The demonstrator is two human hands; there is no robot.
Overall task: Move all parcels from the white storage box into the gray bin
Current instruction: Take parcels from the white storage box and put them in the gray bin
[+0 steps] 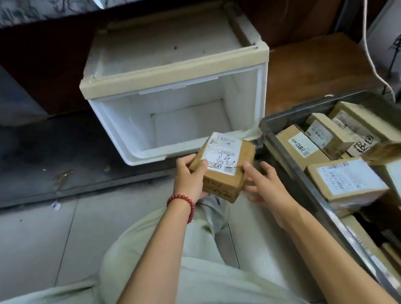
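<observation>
— Green trousers [158, 269], pale ones, fill the near edge. What is above them?
— Two bare forearms, with a red bead bracelet [183, 203] on the left wrist. The left grip [190, 178] curls round the left end of the brown cardboard parcel [223, 166], thumb on its white label. The right grip [263, 184] is loose, fingers spread, touching the parcel's near right corner.
— Where is that parcel?
— In the air over the knee and the grey floor tiles [30, 246], in front of the white storage box [175, 74] and just left of the gray bin [314, 107].
— What stands between it and the bin?
— The bin's raised left wall. Labelled parcels [345, 180] crowd the bin, some tilted.
— And farther?
— The box opens upward, its white bottom in sight. A white cable [368, 32] hangs at the far right.
</observation>
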